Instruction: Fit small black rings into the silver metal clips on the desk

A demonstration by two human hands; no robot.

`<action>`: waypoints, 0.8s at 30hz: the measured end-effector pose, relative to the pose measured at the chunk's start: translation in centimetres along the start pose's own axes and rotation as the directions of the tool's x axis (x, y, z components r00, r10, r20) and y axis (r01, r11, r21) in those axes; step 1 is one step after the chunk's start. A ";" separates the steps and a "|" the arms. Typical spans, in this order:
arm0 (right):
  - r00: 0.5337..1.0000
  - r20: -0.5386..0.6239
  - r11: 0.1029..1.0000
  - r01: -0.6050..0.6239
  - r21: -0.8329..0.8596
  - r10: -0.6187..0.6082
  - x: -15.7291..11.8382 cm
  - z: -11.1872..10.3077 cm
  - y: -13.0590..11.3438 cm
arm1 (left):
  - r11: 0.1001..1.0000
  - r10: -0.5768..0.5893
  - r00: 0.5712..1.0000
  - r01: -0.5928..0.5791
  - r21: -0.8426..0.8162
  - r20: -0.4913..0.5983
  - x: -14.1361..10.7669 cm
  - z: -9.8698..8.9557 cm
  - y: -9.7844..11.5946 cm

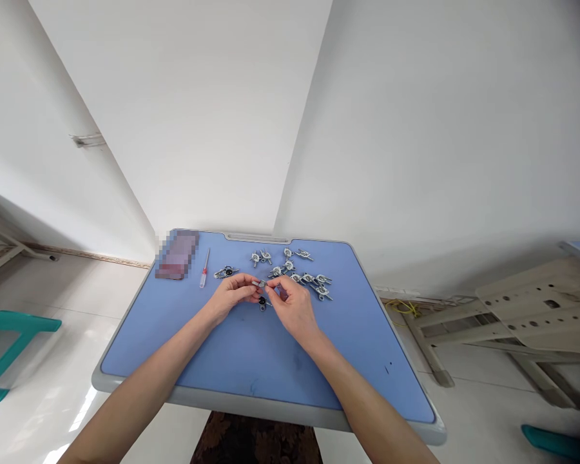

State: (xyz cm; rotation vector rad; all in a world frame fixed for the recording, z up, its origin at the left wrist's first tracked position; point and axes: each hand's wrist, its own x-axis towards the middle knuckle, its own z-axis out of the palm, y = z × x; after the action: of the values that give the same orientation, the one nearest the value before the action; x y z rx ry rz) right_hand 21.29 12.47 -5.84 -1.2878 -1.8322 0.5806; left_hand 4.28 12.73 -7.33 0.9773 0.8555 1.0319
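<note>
Over the middle of the blue table, my left hand (234,293) and my right hand (290,303) meet at a small silvery metal part (260,283). Fingertips of both hands pinch it from either side; its exact kind is too small to make out. Just below it lies a metal piece with a black round part (262,302), partly between the hands. Another metal piece with a black disc (228,271) rests beyond my left hand. Several similar metal fittings (308,279) are scattered past my right hand, some partly behind it.
A screwdriver (203,277) with a clear and red handle lies at the table's left, beside a pixelated dark flat object (178,255). The blue table (251,367) has a grey rim and stands against a white wall. Teal stools and a beige desk frame (522,309) flank it.
</note>
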 end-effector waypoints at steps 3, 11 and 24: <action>0.998 0.011 0.997 0.067 -0.031 -0.067 -0.1 0.5 0.4 | 0.999 -0.029 1.000 0.029 -0.029 0.007 0.1 0.2 -0.1; 0.992 0.023 0.992 0.126 -0.017 -0.125 0.1 0.0 0.8 | 0.972 0.103 0.990 -0.079 0.223 -0.099 0.4 -0.9 0.0; 0.993 0.089 0.990 0.082 -0.111 -0.072 0.1 0.7 0.9 | 0.481 0.410 0.905 -0.322 0.815 0.116 -0.2 -0.4 0.0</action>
State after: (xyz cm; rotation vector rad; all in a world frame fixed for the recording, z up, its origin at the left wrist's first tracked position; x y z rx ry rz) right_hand 21.15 12.96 -6.86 -1.2783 -2.0017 0.5015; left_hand 3.82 12.67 -7.45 2.0148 1.2937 1.0349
